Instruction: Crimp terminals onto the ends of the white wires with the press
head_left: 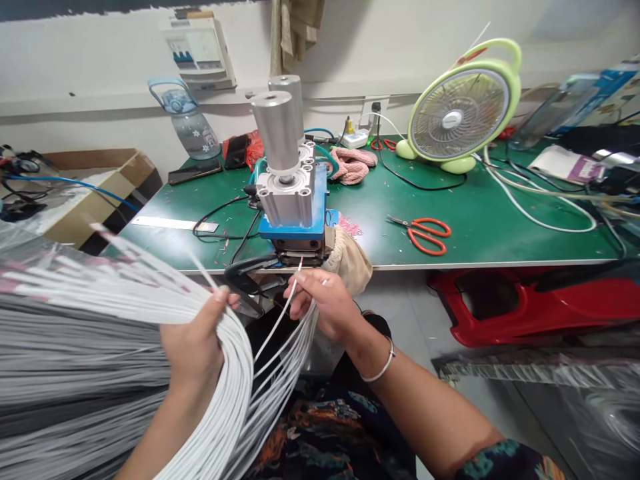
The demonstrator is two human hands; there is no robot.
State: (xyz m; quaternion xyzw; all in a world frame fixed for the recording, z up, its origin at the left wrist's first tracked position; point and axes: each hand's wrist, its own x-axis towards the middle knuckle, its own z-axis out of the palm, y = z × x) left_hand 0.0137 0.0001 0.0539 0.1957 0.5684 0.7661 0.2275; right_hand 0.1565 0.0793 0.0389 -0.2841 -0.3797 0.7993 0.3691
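Observation:
My left hand [197, 337] is closed around a thick bundle of white wires [100, 300] that sweeps from the left across my lap. Closed too, my right hand [320, 300] grips a few white wire ends and pinches one wire [293, 293] that points up toward the underside of the blue crimping machine [293, 200]. The machine carries two silver cylinders and stands at the front edge of the green table [500, 227]. My hands are close together, just below that edge.
Orange scissors [425, 233] lie on the table right of the machine. A green fan [463, 107], a water bottle [187, 120], a phone, pink gloves and cables are farther back. A cardboard box [95, 187] stands left; a red plastic stool [525, 307] sits under the table.

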